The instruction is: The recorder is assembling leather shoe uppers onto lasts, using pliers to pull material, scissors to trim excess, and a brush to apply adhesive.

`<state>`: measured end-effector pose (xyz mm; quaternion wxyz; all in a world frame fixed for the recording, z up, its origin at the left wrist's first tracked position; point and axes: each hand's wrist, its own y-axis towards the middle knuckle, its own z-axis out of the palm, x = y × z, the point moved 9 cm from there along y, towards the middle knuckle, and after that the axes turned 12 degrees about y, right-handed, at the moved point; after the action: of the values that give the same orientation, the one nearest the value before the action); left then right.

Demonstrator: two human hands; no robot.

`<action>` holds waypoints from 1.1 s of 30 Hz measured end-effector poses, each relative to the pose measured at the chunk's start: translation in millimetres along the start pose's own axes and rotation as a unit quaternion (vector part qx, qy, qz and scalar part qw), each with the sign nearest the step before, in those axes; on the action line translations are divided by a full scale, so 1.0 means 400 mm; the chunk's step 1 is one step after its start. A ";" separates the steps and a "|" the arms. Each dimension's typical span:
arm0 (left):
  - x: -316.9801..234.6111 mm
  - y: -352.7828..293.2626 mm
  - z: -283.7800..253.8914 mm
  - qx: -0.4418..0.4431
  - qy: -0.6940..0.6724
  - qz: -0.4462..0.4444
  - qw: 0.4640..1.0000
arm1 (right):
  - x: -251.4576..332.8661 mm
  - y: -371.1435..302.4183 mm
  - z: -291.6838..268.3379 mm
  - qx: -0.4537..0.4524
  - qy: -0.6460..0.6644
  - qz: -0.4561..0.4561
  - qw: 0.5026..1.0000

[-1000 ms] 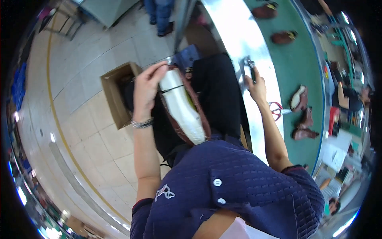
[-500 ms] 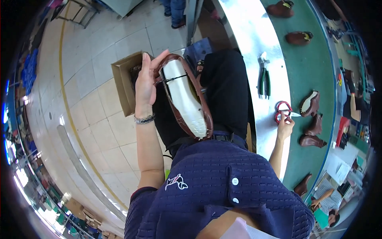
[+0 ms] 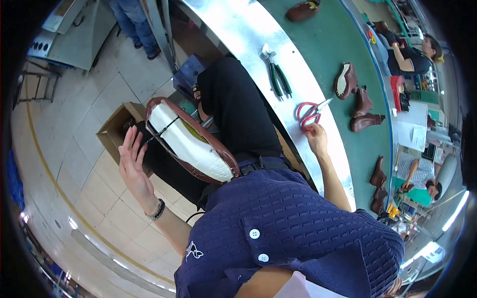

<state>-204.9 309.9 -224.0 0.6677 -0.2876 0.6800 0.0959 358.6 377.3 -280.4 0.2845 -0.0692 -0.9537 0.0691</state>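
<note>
A brown leather shoe upper (image 3: 193, 142) lies across my lap with its white sole side up. A black cord crosses the white part near its far end. Beside the shoe's left edge, my left hand (image 3: 135, 171) is open, fingers stretched out near the cord's end and not gripping the shoe. To the right, my right hand (image 3: 316, 140) closes its fingertips on the near handle loop of red-handled scissors (image 3: 309, 115). The scissors are over the metal edge strip, blades pointing toward the green belt. Green-handled pincers (image 3: 276, 74) lie farther along the strip.
The shiny metal strip (image 3: 238, 25) borders a green conveyor belt (image 3: 318, 54) carrying several brown shoes (image 3: 365, 102). A cardboard box (image 3: 110, 130) stands on the floor left of my legs. Other people (image 3: 415, 59) sit or stand beyond the belt, and one in jeans (image 3: 133, 22) stands far left.
My view has turned toward the right. My left hand has come off the shoe and opened beside it. My right hand stays at the scissors' handle.
</note>
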 end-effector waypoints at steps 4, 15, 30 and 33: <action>-0.013 0.006 0.005 0.018 0.028 0.020 0.999 | -0.066 -0.034 -0.051 -0.064 -0.001 0.089 0.994; -0.051 -0.063 0.092 -0.080 0.198 0.095 0.972 | -0.049 -0.025 0.051 0.038 0.425 0.262 0.866; -0.041 -0.110 0.118 -0.295 0.194 0.136 0.926 | 0.707 -0.235 0.263 0.630 0.417 0.247 0.607; -0.044 -0.109 0.110 -0.303 0.222 0.128 0.918 | 0.722 -0.233 0.290 0.614 0.398 0.254 0.632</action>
<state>-145.7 301.4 -199.9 0.3625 -0.4005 0.7803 0.3150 46.8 324.5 -206.5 0.5843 -0.1382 -0.4299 0.6743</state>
